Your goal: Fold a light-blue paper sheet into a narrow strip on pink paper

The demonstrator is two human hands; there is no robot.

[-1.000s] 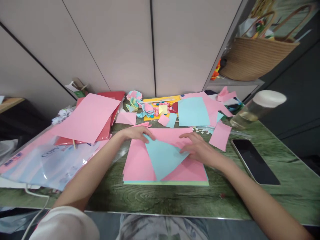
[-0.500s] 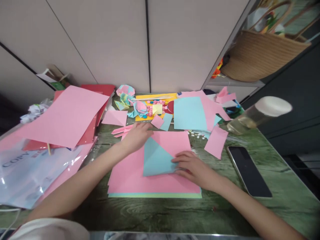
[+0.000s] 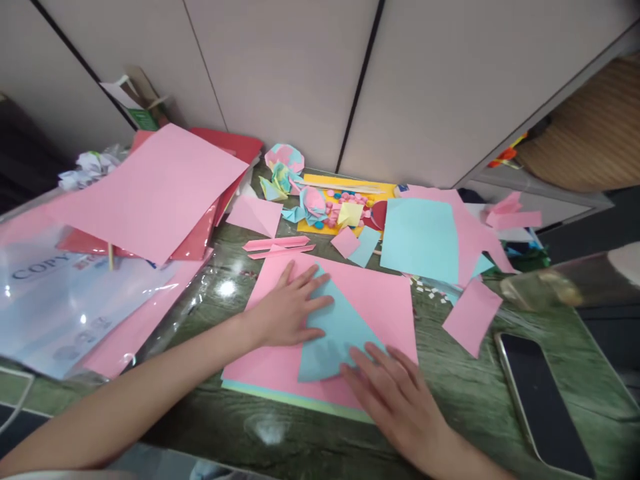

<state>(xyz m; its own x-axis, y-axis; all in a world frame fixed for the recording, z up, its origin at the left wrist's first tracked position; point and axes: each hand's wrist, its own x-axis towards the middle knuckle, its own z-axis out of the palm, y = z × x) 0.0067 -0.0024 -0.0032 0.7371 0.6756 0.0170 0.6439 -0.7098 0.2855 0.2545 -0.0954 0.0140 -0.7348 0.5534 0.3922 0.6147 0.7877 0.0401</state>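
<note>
Blue paper (image 3: 325, 347) lies on the pink sheet (image 3: 385, 293), narrow tip away from you, long axis running roughly toward you. It should handle light, pliable, easily creased; take it by its edges. Your left hand (image 3: 285, 310) and right hand (image 3: 400, 400) spread over it, grip unclenched.

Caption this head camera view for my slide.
Left hand and right hand on a light-blue paper triangle atop pink paper.
</note>
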